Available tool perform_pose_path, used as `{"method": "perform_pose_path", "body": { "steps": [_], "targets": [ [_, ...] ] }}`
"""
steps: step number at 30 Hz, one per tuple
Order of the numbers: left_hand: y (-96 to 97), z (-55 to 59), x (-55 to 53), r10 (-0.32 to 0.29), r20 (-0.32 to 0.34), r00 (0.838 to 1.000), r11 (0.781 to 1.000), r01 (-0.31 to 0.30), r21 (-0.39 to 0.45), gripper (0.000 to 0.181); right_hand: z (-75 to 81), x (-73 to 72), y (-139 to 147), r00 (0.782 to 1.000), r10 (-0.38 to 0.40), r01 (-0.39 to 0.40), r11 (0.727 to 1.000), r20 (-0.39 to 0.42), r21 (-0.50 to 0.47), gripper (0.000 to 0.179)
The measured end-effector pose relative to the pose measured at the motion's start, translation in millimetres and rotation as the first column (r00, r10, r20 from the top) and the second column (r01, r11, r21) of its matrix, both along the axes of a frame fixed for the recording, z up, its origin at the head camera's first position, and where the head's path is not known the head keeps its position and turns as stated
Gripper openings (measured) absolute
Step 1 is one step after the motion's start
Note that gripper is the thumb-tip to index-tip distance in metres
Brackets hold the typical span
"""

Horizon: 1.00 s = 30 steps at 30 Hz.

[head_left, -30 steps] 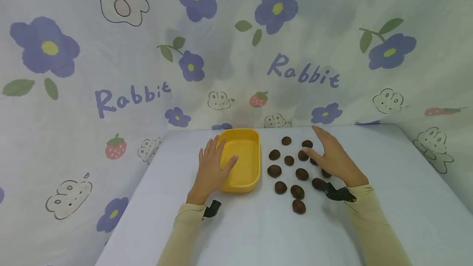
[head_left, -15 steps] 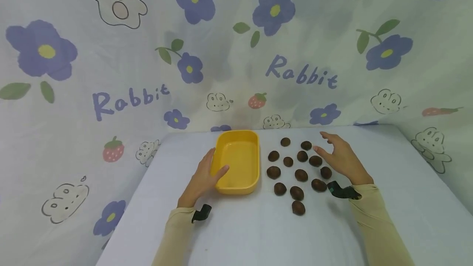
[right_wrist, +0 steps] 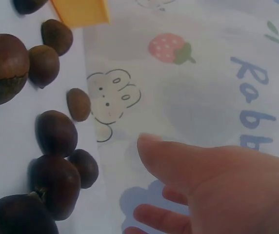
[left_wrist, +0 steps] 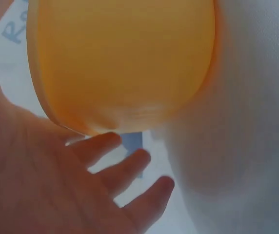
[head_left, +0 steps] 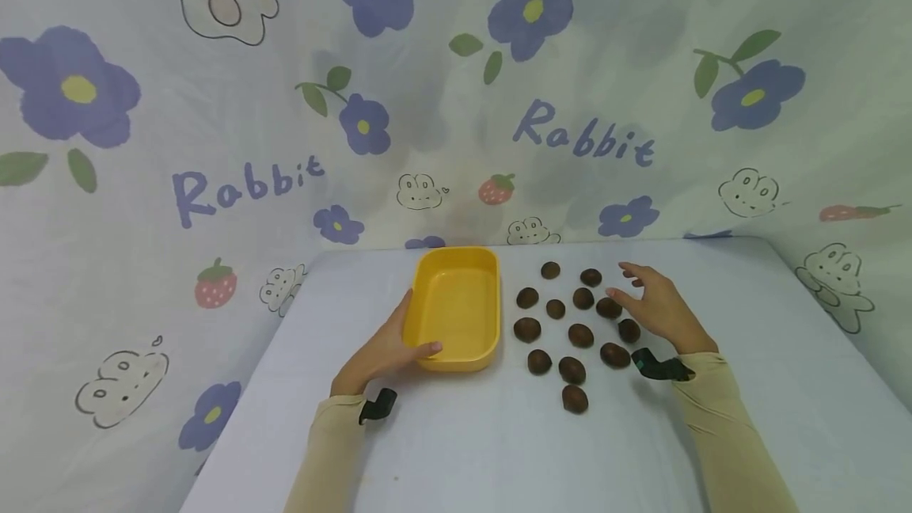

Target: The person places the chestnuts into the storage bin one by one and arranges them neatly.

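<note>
A yellow rectangular tray (head_left: 457, 315) stands at the middle of the table. My left hand (head_left: 381, 351) is at its left side, thumb over the near left corner of the rim and the other fingers along the outer wall. In the left wrist view, these fingers (left_wrist: 125, 173) are loosely spread, tips close to the tray's wall (left_wrist: 125, 58). To the tray's right lie several brown chestnuts (head_left: 580, 335). My right hand (head_left: 663, 307) hovers at their right edge with fingers relaxed and nothing held; its thumb overlaps a chestnut (head_left: 609, 307) in the head view.
A white cloth covers the table (head_left: 484, 450). Behind it hangs a curtain (head_left: 442, 141) printed with flowers, rabbits and strawberries. The far chestnut (head_left: 550, 270) lies near the table's back edge. Each wrist carries a small black camera (head_left: 378, 406).
My left hand has come down from over the tray to its left side and slid toward its near corner. My right hand has drawn back slightly to the right. Tray and chestnuts stay put.
</note>
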State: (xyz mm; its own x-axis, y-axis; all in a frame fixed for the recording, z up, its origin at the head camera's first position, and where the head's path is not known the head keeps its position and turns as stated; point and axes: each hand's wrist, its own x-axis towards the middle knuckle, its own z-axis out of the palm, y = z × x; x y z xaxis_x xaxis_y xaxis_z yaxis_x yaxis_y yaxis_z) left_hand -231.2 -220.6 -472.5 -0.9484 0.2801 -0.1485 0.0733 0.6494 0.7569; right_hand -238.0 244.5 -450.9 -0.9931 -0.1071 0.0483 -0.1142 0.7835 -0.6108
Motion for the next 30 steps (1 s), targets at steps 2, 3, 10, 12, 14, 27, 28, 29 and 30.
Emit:
{"method": "perform_pose_path", "body": {
  "steps": [2, 3, 10, 12, 14, 27, 28, 29, 30],
  "targets": [
    [-1.8, -1.1, 0.1, -0.022, 0.015, 1.0, 0.999, 0.022, 0.029, 0.126, -1.4, -1.0, -0.5, 1.0, -0.002, 0.002, 1.0, 0.01, -0.001, 0.069],
    [-2.6, -1.9, 0.2, -0.031, 0.017, 0.999, 0.999, 0.03, 0.034, 0.128, -1.9, -1.3, -0.9, 1.0, -0.002, 0.002, 1.0, 0.013, -0.001, 0.069],
    [-3.6, -6.1, -0.3, -0.046, -0.002, 0.999, 0.997, 0.046, 0.055, 0.137, -8.4, -3.3, 0.1, 1.0, 0.011, -0.011, 1.0, 0.014, 0.002, 0.066],
    [-3.1, -8.2, -0.9, -0.044, -0.001, 0.999, 0.997, 0.043, 0.063, 0.138, -11.2, -3.9, 0.6, 1.0, 0.018, -0.018, 1.0, 0.017, 0.002, 0.064],
    [-1.8, -9.0, -0.8, -0.041, 0.004, 0.999, 0.997, 0.04, 0.06, 0.139, -13.6, -4.6, 1.1, 0.999, 0.029, -0.029, 1.0, 0.021, 0.002, 0.063],
    [7.7, -10.5, -2.7, -0.02, -0.03, 0.999, 0.997, 0.022, 0.075, 0.137, -26.1, -8.0, 2.0, 0.995, 0.058, -0.054, 0.997, 0.077, -0.047, 0.057],
    [8.0, -10.3, -2.8, -0.019, -0.029, 0.999, 0.997, 0.021, 0.075, 0.137, -26.8, -8.3, 1.9, 0.995, 0.058, -0.053, 0.997, 0.081, -0.052, 0.057],
    [8.1, -10.5, -2.9, -0.016, -0.029, 0.999, 0.997, 0.018, 0.073, 0.138, -27.1, -8.5, 1.6, 0.995, 0.057, -0.053, 0.997, 0.086, -0.055, 0.057],
    [8.3, -10.7, -3.2, -0.015, -0.029, 0.999, 0.997, 0.017, 0.074, 0.138, -27.4, -8.7, 1.4, 0.994, 0.056, -0.051, 0.997, 0.09, -0.056, 0.057]
  ]
}}
